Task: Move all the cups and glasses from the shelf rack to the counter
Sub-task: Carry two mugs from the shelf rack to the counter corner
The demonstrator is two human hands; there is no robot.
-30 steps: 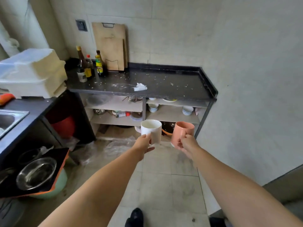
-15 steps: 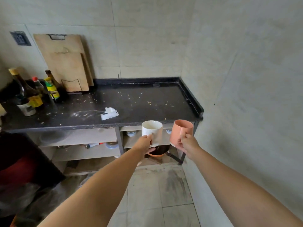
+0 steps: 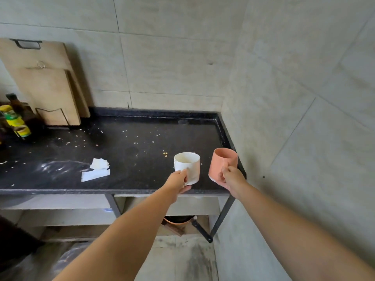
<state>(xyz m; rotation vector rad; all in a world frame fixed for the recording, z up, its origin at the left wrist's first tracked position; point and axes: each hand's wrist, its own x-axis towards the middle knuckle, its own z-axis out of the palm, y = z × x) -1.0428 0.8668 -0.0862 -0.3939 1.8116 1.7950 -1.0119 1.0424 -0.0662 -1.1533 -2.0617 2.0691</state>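
My left hand (image 3: 178,182) grips a white mug (image 3: 187,166) by its handle, upright, over the front right part of the black counter (image 3: 129,159). Beside it, my right hand (image 3: 231,178) holds a pink mug (image 3: 221,163) by its handle, slightly tilted, above the counter's right front corner. Whether either mug touches the counter I cannot tell. The shelf rack (image 3: 60,211) lies under the counter, mostly hidden by the counter top and my arms.
Crumpled white paper (image 3: 97,169) and scattered crumbs lie on the counter. Wooden cutting boards (image 3: 46,84) lean on the back wall, with bottles (image 3: 17,120) at far left. A tiled wall (image 3: 294,118) closes the right side. A dark pan (image 3: 178,220) sits below.
I have come closer to the counter. Both mugs have risen from in front of the shelves to above the counter's front right area. Both grips are unchanged.
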